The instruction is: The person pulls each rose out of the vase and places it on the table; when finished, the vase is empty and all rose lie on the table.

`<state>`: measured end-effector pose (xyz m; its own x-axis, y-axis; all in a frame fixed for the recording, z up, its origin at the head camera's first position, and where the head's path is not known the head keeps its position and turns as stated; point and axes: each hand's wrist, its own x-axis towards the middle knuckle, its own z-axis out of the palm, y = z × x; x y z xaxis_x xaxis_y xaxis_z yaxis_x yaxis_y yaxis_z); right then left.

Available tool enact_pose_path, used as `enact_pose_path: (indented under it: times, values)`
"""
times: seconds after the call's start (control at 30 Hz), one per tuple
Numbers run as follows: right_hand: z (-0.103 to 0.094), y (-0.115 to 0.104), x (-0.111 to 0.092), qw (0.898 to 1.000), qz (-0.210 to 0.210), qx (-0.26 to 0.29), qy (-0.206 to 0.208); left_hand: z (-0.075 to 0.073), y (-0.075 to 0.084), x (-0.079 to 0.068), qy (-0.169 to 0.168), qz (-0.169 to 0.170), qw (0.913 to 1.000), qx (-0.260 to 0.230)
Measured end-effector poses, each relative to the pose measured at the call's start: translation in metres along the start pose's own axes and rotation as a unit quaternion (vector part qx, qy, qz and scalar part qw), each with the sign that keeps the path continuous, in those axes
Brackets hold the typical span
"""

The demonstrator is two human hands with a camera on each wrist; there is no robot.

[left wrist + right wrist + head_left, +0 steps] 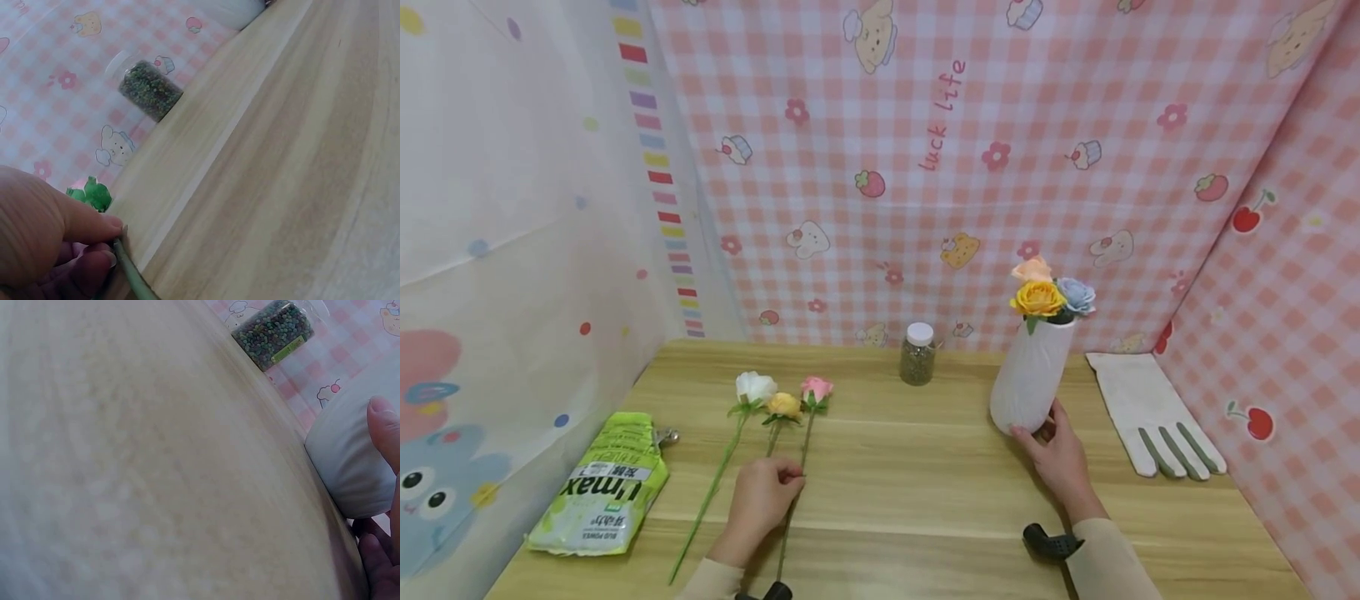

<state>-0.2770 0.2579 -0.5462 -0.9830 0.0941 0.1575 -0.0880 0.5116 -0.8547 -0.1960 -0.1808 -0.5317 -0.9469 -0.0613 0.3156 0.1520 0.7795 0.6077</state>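
Note:
My left hand (pixel 760 500) pinches the stem of a pink artificial rose (pixel 816 389) between thumb and fingertips; the green stem (pixel 134 275) comes out below the fingers in the left wrist view. A small yellow rose (pixel 784 406) and a white rose (pixel 755 387) lie beside it, the yellow one's stem partly hidden behind the hand. On the right, my right hand (pixel 1060 462) holds a white vase (pixel 1030 379) low at its base, thumb (pixel 382 415) on the side and fingers around the bottom edge. An orange-yellow rose (pixel 1039 297), a peach rose and a blue rose (pixel 1077 295) stand in the vase.
A white-lidded jar (pixel 917 358) of small dark green granules stands at the back of the wooden table (pixel 910 483). At the left lies a green-yellow bag (pixel 598 492) with a metal clip (pixel 667 436). A white glove (pixel 1150 408) with green-grey striped fingers lies right.

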Motion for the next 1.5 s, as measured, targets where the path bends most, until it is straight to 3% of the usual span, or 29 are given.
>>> enact_pose_path:
  times: [0.57,0.8,1.2,1.33,1.5]
  values:
    - [-0.001,-0.002,-0.001,1.000,0.000,0.020,-0.004,-0.002,0.001,0.001,-0.005,-0.022,0.9997,0.011]
    - [-0.004,-0.004,-0.001,1.000,-0.006,0.017,0.003,-0.003,0.004,0.004,0.000,-0.014,0.9997,0.019]
    - [0.000,-0.002,-0.003,1.000,0.002,0.029,-0.010,-0.009,0.004,-0.004,-0.018,-0.036,0.9990,0.021]
    - [-0.002,-0.003,-0.002,1.000,-0.007,0.024,-0.001,-0.012,0.011,0.001,-0.008,-0.032,0.9994,0.010]
    - [-0.002,-0.003,-0.001,1.000,-0.009,0.017,0.000,-0.029,0.030,0.008,0.011,-0.028,0.9995,-0.013]
